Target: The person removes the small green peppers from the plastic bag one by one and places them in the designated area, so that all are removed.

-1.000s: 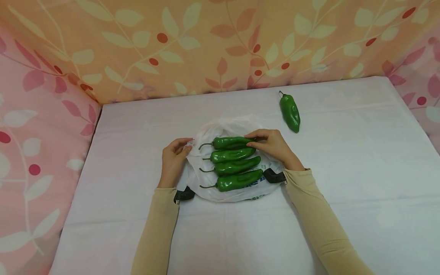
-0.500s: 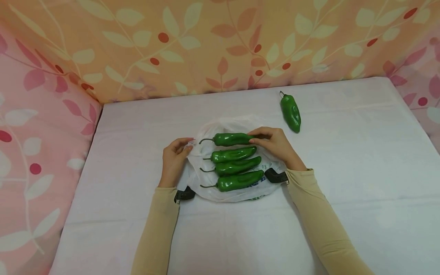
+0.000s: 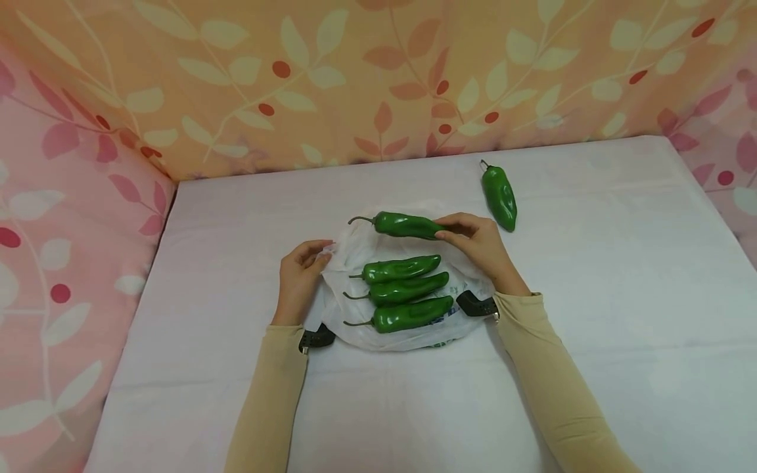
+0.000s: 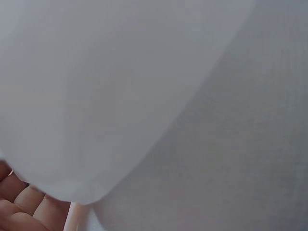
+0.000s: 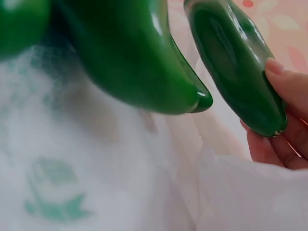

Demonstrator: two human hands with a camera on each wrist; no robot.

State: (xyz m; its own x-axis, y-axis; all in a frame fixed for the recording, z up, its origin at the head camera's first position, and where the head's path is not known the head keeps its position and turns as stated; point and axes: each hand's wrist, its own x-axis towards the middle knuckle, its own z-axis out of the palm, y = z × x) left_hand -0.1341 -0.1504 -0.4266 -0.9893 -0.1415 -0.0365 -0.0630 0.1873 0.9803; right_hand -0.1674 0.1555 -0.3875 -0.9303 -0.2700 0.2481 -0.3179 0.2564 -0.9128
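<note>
From my distant post I see, lowest in the frame, the white cloth [image 3: 378, 420] of the table and two beige sleeves, the left sleeve [image 3: 266, 394] and the right sleeve [image 3: 558, 387], which enter from the bottom edge. At each cuff there is a black device, the left device [image 3: 318, 337] and the right device [image 3: 475, 304].

In the centre of the frame lies the white plastic bag [image 3: 384, 249], spread flat and wrinkled, with some green and blue print. On it three green peppers lie one above another, stems toward the left: the lowest pepper [image 3: 414, 315], the middle pepper [image 3: 409, 289] and the upper pepper [image 3: 402, 269].

Left of centre, the left hand [image 3: 298, 276] pinches the bag's edge between thumb and fingers; my left wrist view shows mostly the pale plastic and a few bent fingers. On the other side, the right hand [image 3: 480, 248] pinches the tip end of the held pepper [image 3: 407, 225], which is apart from the three others, over the far part of the bag. I cannot tell whether it touches the plastic.

Farther, toward the upper right, a lone pepper [image 3: 500, 198] lies on the cloth. Behind everything hangs an orange leaf-patterned curtain [image 3: 236, 85].
</note>
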